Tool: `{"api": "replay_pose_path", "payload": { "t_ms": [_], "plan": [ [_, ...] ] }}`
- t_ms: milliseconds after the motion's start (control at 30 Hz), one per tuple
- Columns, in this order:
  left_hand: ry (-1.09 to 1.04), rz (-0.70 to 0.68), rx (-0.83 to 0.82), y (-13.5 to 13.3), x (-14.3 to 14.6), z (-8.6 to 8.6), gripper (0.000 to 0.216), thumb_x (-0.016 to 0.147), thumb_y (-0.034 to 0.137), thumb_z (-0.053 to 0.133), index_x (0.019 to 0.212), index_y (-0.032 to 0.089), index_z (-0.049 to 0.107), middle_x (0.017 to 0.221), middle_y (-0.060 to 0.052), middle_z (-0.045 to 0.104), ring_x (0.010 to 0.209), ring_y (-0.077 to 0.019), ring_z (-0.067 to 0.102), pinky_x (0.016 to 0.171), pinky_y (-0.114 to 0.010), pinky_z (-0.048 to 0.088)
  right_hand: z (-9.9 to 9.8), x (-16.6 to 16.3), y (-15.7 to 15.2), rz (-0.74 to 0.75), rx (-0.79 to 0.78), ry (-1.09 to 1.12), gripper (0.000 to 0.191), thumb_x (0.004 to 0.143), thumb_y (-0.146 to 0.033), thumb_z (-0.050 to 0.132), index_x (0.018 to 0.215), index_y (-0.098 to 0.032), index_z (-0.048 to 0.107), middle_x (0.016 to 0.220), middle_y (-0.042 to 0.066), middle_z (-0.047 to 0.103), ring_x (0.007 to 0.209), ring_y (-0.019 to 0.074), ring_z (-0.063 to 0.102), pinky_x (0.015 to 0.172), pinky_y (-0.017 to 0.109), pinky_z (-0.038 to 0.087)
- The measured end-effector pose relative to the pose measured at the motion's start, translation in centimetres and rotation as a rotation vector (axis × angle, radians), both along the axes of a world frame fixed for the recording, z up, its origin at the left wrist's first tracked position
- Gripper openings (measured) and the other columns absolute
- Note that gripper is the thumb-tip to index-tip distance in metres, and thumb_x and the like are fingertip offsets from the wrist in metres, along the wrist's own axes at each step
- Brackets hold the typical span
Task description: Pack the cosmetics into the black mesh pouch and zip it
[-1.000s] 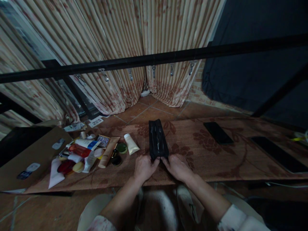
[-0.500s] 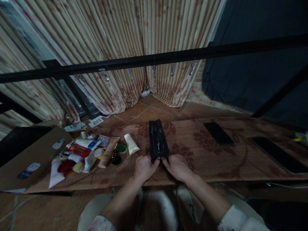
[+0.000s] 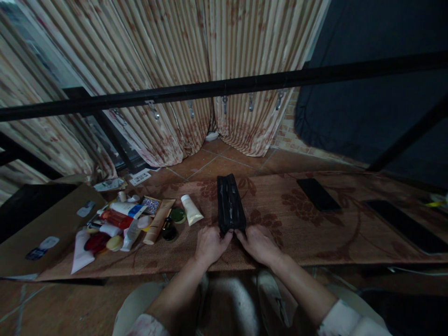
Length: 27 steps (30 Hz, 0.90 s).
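Note:
A black zippered pouch lies lengthwise on the brown patterned cloth in front of me, its zipper running along the top. At the pouch's near left corner, my left hand is closed, thumb and fingers gripping the edge. My right hand grips the near right corner in the same way. Both thumbs almost meet at the zipper's near end; the fingertips are partly hidden by the pouch. Left of it lies a cream tube with a white cap.
A pile of cosmetics, with a tan tube, a green round jar and a red bottle, lies beside a cardboard box. Two dark flat slabs, one a smaller panel, lie right. A black rail crosses beyond the bench.

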<state>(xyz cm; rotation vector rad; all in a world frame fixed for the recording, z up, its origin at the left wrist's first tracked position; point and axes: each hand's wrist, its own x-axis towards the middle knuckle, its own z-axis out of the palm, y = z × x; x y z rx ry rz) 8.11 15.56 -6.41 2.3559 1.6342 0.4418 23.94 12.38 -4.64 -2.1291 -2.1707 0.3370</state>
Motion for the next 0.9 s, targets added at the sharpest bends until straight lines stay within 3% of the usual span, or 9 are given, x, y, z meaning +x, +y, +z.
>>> {"api": "replay_pose_path", "payload": {
  "t_ms": [900],
  "plan": [
    [-0.017, 0.008, -0.028, -0.07, 0.11, 0.25, 0.039, 0.086, 0.043, 0.046, 0.064, 0.017, 0.064, 0.064, -0.007, 0.068, 0.063, -0.0169, 0.063, 0.057, -0.027, 0.033, -0.01, -0.02, 0.05, 0.007, -0.025, 0.017, 0.051, 0.096, -0.042, 0.031, 0.085, -0.012, 0.072, 0.086, 0.017, 0.072, 0.084, 0.0247, 0.068, 0.069, 0.029, 0.043]
  ]
}}
